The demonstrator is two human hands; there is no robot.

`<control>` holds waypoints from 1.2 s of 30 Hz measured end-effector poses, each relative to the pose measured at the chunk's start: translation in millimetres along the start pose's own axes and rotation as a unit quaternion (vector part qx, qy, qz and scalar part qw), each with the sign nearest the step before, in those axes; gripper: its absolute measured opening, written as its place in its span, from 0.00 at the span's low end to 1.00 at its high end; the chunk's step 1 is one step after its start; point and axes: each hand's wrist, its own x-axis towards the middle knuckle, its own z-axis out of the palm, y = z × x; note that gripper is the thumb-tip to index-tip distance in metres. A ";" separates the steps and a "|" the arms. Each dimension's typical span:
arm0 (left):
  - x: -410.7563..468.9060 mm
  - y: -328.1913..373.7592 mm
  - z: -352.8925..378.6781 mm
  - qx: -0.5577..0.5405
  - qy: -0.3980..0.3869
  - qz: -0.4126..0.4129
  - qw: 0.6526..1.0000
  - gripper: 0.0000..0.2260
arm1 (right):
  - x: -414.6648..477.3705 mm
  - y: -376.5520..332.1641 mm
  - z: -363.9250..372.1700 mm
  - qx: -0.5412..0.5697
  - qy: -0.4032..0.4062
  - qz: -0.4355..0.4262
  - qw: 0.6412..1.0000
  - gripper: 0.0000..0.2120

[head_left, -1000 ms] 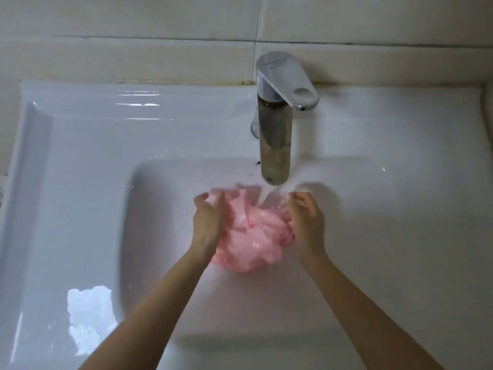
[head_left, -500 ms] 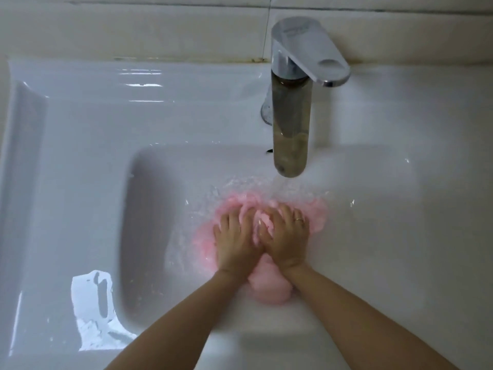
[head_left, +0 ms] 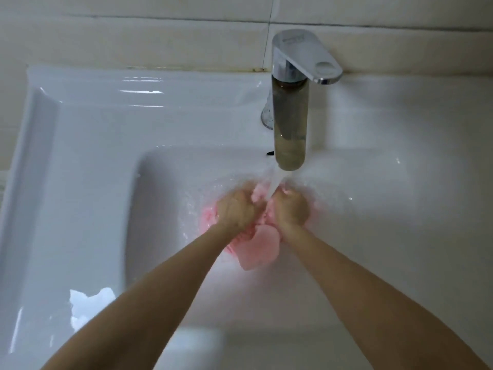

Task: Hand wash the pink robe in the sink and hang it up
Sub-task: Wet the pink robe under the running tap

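One head-worn view looks steeply down into the sink (head_left: 80, 182) from close above (wide-angle), facing the tap (head_left: 290, 124) and wall (head_left: 133, 36).

place: bathroom, at the washbasin | cue 1: glossy white sink (head_left: 80, 156), its basin under the fingers (head_left: 244, 194) | cue 2: chrome 1-lever faucet (head_left: 290, 124) just beyond the fingers, water stream (head_left: 272, 186) falling between them | cue 3: beige wall tiles (head_left: 133, 41) with grout lines farther beyond, behind the sink's back ledge

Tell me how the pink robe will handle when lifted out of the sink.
Likely floppy: the pink robe is bunched in the left hand and right hand. Probably heavy and dripping, soaked under the running faucet.
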 end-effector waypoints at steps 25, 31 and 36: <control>-55.0 -15.4 32.7 0.269 -0.131 0.046 0.953 0.49 | -41.3 7.4 -64.8 -0.276 -0.128 -0.317 0.898 0.24; -54.1 -7.4 20.2 0.265 -0.157 0.040 0.951 0.48 | -74.8 -101.2 -153.5 0.056 0.187 -0.526 0.828 0.28; -56.5 -14.7 4.1 0.202 -0.163 0.077 0.963 0.42 | -60.0 -104.3 -146.8 -0.128 0.108 -0.528 0.832 0.31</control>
